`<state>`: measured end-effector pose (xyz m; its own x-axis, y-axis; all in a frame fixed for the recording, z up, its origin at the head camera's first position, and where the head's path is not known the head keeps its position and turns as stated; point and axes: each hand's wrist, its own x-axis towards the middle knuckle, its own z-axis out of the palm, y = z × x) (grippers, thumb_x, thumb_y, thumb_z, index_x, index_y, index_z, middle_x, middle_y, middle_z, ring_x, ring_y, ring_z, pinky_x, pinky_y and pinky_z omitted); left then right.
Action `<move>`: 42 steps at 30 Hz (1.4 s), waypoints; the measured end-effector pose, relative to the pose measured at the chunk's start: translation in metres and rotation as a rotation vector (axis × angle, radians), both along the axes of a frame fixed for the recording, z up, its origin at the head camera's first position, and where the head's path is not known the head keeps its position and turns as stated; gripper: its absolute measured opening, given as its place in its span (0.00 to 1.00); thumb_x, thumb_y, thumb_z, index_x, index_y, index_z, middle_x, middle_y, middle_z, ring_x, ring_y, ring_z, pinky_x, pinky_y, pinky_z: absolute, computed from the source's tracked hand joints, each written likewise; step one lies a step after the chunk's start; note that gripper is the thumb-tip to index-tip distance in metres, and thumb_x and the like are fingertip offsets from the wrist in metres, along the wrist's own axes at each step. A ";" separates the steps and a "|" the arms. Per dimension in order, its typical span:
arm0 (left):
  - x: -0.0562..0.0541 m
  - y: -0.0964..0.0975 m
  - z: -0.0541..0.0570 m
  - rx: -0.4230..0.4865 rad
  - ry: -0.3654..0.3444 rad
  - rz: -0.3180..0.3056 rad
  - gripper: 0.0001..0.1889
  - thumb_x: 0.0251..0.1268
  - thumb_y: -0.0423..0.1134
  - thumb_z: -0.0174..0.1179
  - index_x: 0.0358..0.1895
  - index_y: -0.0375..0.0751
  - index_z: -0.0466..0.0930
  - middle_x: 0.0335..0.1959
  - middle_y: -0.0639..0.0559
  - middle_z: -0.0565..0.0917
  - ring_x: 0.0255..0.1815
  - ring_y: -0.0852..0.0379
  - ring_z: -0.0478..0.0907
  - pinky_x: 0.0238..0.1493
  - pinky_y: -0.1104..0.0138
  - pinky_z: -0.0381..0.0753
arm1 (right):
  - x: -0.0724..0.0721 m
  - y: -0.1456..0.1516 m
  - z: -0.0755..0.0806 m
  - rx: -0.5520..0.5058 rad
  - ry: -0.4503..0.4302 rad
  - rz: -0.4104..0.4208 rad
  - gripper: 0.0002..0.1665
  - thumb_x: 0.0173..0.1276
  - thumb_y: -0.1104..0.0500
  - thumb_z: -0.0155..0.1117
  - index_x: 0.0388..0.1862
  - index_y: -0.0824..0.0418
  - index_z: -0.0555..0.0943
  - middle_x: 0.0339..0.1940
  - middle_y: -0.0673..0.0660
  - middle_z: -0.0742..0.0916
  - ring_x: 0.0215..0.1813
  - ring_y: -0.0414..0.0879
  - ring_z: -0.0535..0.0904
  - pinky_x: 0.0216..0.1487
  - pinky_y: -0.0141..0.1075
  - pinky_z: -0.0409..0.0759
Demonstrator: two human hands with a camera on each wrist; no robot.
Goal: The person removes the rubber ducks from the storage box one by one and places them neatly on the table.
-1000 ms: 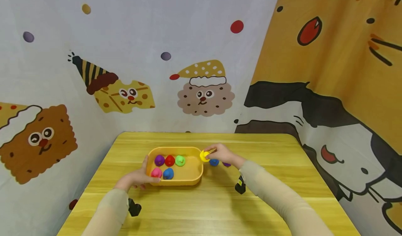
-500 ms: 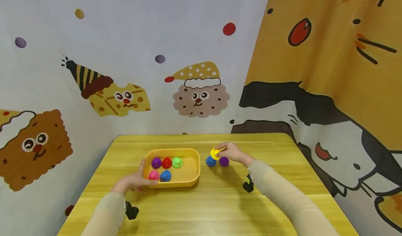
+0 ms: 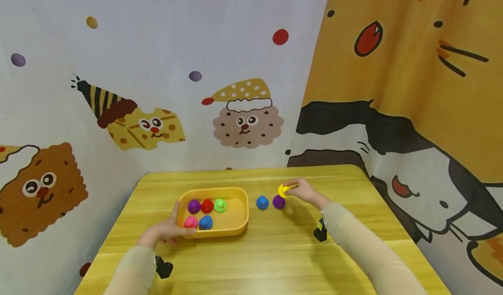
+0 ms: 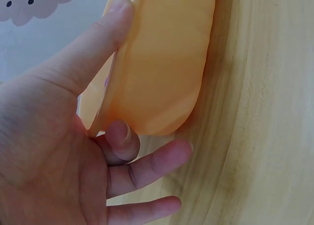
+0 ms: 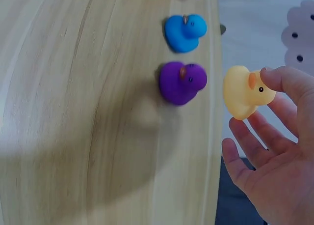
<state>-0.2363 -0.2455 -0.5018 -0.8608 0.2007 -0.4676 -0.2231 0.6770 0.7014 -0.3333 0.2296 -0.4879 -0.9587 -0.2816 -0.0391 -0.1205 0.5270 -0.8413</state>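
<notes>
My right hand pinches a yellow toy duck between thumb and fingertips, above the table. In the head view the duck overlaps the top of a purple duck standing on the wood. Left of that one stands a blue duck. My left hand rests at the near left corner of an orange-yellow tray. Its straight thumb lies along the rim and its forefinger along the left side, while the other fingers spread loosely below. Inside sit purple, red, green, pink and blue ducks.
A wooden table carries everything, its far edge close to a curtain printed with cartoon food. On the right hangs an orange panel with cartoon animals. Each wrist bears a small black device.
My right hand has carried the yellow duck rightward, from the tray's right rim past the blue duck to the purple one. My left hand has stayed on the tray. The head view has shifted slightly.
</notes>
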 end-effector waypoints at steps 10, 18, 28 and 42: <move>-0.003 -0.001 -0.001 -0.018 0.026 0.020 0.68 0.54 0.58 0.69 0.74 0.46 0.13 0.69 0.23 0.50 0.24 0.44 0.78 0.18 0.66 0.61 | -0.004 0.023 -0.009 0.021 -0.016 -0.052 0.22 0.61 0.64 0.66 0.54 0.73 0.79 0.55 0.70 0.80 0.47 0.52 0.82 0.52 0.51 0.78; -0.002 0.000 0.004 -0.016 0.018 0.012 0.68 0.55 0.57 0.69 0.73 0.46 0.13 0.69 0.23 0.50 0.24 0.45 0.78 0.18 0.66 0.62 | -0.003 0.035 -0.022 0.086 0.000 -0.097 0.20 0.61 0.64 0.67 0.52 0.72 0.81 0.53 0.68 0.82 0.50 0.55 0.80 0.51 0.49 0.78; -0.003 0.002 0.006 -0.009 0.004 0.003 0.68 0.55 0.58 0.68 0.73 0.45 0.12 0.68 0.23 0.50 0.26 0.44 0.78 0.19 0.68 0.62 | 0.001 0.042 -0.036 0.114 0.003 -0.110 0.21 0.61 0.65 0.67 0.53 0.73 0.80 0.54 0.70 0.81 0.58 0.62 0.75 0.56 0.49 0.75; 0.002 0.005 0.003 -0.003 0.011 0.038 0.68 0.55 0.56 0.70 0.74 0.45 0.14 0.66 0.24 0.56 0.25 0.43 0.79 0.18 0.66 0.62 | 0.003 0.043 -0.048 0.111 -0.007 -0.094 0.21 0.59 0.66 0.67 0.51 0.74 0.81 0.51 0.67 0.83 0.55 0.59 0.77 0.57 0.49 0.74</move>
